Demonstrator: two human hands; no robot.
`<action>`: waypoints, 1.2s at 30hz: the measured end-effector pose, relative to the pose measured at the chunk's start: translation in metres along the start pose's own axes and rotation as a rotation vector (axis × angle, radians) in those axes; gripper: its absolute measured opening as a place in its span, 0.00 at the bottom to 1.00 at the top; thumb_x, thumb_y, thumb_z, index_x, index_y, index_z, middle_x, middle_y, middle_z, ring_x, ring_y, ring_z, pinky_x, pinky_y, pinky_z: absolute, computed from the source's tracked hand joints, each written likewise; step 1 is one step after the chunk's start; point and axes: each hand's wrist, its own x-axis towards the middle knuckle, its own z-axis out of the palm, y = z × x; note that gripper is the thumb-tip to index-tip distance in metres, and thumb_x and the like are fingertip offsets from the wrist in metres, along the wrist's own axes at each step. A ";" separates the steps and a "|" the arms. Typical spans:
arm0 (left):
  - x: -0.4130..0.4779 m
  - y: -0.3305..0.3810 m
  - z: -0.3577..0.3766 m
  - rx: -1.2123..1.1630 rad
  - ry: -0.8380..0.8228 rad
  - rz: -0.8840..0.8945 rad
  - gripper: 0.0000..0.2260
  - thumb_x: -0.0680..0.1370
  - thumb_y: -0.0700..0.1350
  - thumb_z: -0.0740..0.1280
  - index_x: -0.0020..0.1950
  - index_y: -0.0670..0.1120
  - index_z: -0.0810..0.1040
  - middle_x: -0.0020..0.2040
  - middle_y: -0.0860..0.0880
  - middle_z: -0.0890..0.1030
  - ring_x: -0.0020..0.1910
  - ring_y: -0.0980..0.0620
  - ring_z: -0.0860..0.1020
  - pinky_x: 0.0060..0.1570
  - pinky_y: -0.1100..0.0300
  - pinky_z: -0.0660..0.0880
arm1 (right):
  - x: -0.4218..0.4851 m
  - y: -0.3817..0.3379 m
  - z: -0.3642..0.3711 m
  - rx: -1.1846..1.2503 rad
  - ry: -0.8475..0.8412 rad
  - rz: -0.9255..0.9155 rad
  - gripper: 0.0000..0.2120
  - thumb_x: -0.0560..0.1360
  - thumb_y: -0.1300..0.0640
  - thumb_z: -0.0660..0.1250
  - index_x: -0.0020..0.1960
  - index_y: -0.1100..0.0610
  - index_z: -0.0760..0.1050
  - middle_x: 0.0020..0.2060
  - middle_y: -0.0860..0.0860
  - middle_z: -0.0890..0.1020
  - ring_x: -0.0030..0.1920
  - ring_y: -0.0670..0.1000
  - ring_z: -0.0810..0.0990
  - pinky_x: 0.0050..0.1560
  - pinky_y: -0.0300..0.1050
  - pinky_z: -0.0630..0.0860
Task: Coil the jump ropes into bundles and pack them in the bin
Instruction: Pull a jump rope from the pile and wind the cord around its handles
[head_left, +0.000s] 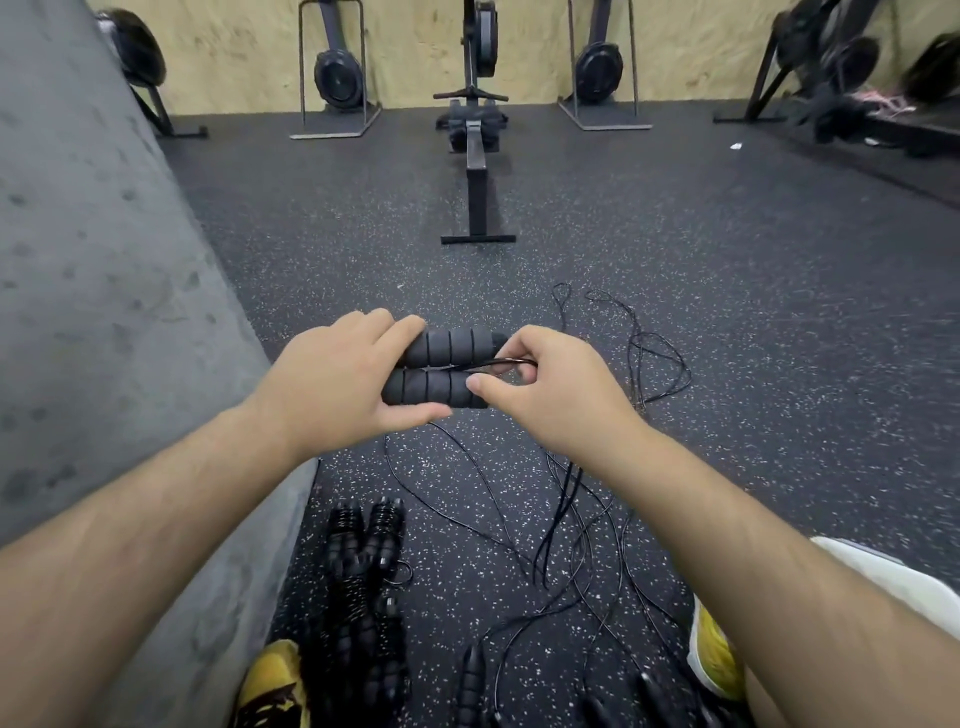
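Two black foam jump rope handles (441, 366) lie side by side in front of me, held level above the floor. My left hand (337, 382) grips their left ends with fingers over the top and thumb underneath. My right hand (545, 387) pinches the thin black cord (501, 364) where it leaves the handles' right ends. The rest of that cord trails down onto the speckled floor in loose loops (654, 358). No bin is in view.
Several more black rope handles (363, 551) and tangled cords (571, 545) lie on the floor between my yellow shoes (275, 680). A grey padded block (104, 291) rises on the left. A rowing machine (475, 156) stands ahead, others against the plywood wall.
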 end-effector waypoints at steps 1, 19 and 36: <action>0.000 0.001 0.000 0.008 -0.010 0.002 0.36 0.70 0.76 0.58 0.64 0.49 0.74 0.47 0.51 0.76 0.45 0.45 0.79 0.36 0.51 0.78 | -0.002 -0.001 0.000 -0.041 0.006 -0.035 0.11 0.73 0.43 0.72 0.45 0.48 0.74 0.31 0.42 0.71 0.36 0.44 0.72 0.36 0.43 0.64; -0.005 0.001 0.006 -0.017 -0.156 -0.017 0.32 0.68 0.79 0.54 0.56 0.55 0.73 0.43 0.55 0.73 0.45 0.48 0.78 0.37 0.54 0.76 | -0.002 0.002 -0.036 -0.571 -0.158 -0.364 0.14 0.84 0.46 0.54 0.45 0.52 0.69 0.37 0.45 0.74 0.41 0.54 0.74 0.39 0.48 0.67; 0.000 0.026 -0.035 -0.419 0.047 0.125 0.29 0.72 0.71 0.67 0.60 0.50 0.76 0.41 0.56 0.72 0.42 0.53 0.72 0.44 0.57 0.70 | 0.009 0.021 -0.031 0.320 -0.242 -0.156 0.14 0.85 0.58 0.56 0.43 0.52 0.75 0.31 0.42 0.74 0.33 0.41 0.70 0.38 0.41 0.69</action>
